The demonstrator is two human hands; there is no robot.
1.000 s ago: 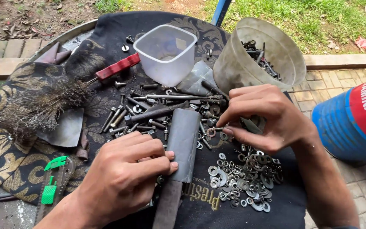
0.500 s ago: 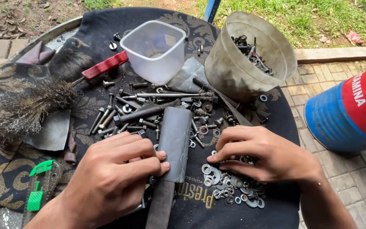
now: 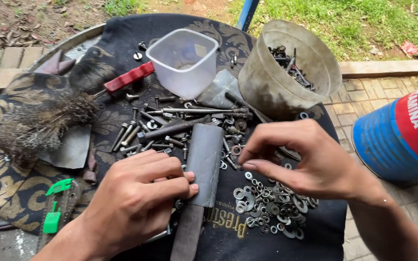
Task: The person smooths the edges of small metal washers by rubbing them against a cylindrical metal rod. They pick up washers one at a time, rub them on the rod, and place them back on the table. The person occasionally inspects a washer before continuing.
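Outdoor round desk draped in dark patterned cloth, grass behind. Left hand lies flat, fingers loosely curled, gripping nothing, fingertips touching a grey metal strip. Right hand hovers over the washer pile, thumb and forefinger pinched; contents too small to tell.

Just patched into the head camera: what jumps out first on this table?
Two hands dominate: the left hand rests against a grey strip at centre, and the right hand pinches just above a pile of washers. Behind them stand a clear tub and a tilted bucket holding bolts.
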